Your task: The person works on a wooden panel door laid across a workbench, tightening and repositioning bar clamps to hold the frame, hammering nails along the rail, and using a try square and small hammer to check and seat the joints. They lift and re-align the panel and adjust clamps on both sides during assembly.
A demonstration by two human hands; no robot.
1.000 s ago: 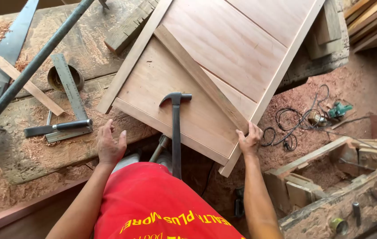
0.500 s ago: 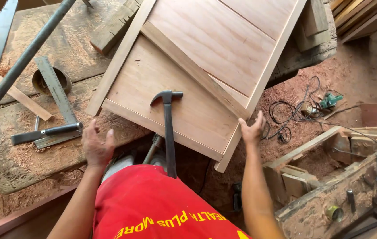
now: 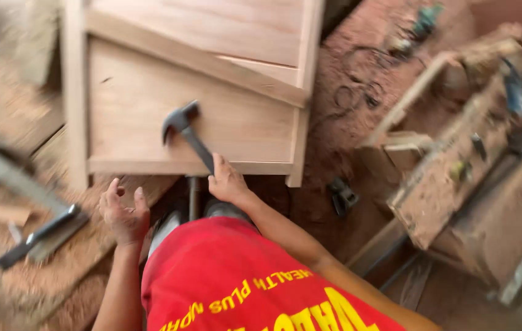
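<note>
Pale timber makes up the framed panel [image 3: 193,116], which is seen lying flat on the workbench [image 3: 22,122], its near rail overhanging the bench's near edge above the person's knees; the frame is judged already assembled, a diagonal brace [image 3: 199,58] being fitted across it and the corner joints appearing closed, though the picture is blurred and fastenings cannot be made out. A claw hammer [image 3: 182,125] is gripped by the right hand [image 3: 227,181], closed round the handle just at the panel's near rail, the head lying over the lower board; no nail is seen beneath it, so whether striking remains cannot be told. The left hand [image 3: 125,211] is held open and empty, fingers loosely curled, near the bench's near edge, apart from the panel. A dark-handled tool [image 3: 40,236] lies toward the bench's left side; sawdust covers the floor [image 3: 340,141].
</note>
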